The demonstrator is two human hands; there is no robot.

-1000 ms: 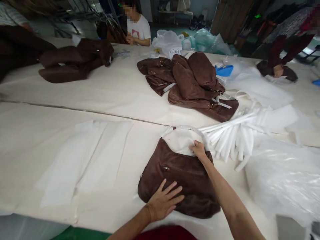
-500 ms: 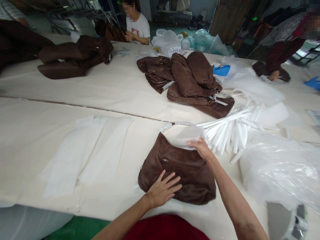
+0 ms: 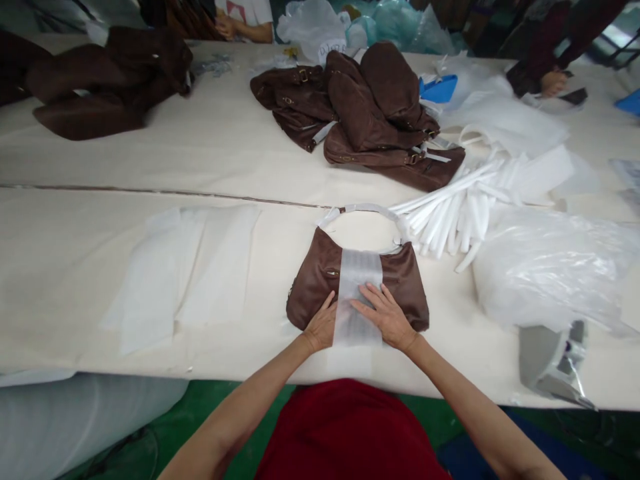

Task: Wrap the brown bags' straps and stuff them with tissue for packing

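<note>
A brown handbag (image 3: 407, 283) lies flat on the table in front of me, its wrapped strap (image 3: 367, 207) looped away from me. Across the bag's middle runs a strip of thin white foam sheet (image 3: 361, 267), reaching past the bag's near edge. My left hand (image 3: 323, 327) rests at the strip's left border, partly on the bag, fingers stretched out. Spread flat over the strip's right side is my right hand (image 3: 387, 317). Neither hand is closed around anything.
More white sheets (image 3: 215, 267) lie to the left. Beyond the bag is a pile of brown bags (image 3: 370, 127). White foam tubes (image 3: 457, 220), a clear plastic bag (image 3: 550, 267) and a tape dispenser (image 3: 553, 363) are on the right. Co-workers' hands (image 3: 554, 83) show at the far side.
The white strip, earlier in my right hand behind the bag's top edge, now lies across the front. My right hand has come down onto it; my left hand lies beside it.
</note>
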